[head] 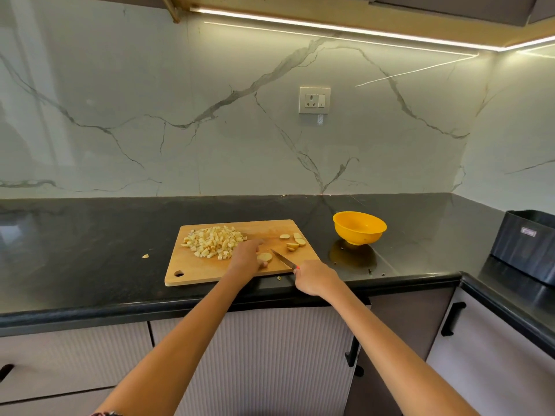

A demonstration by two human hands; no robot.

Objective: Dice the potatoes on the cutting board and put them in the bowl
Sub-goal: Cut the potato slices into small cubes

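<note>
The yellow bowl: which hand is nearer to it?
Right. The right hand, gripping the knife, is below-left of the bowl; the left hand is farther left.
</note>
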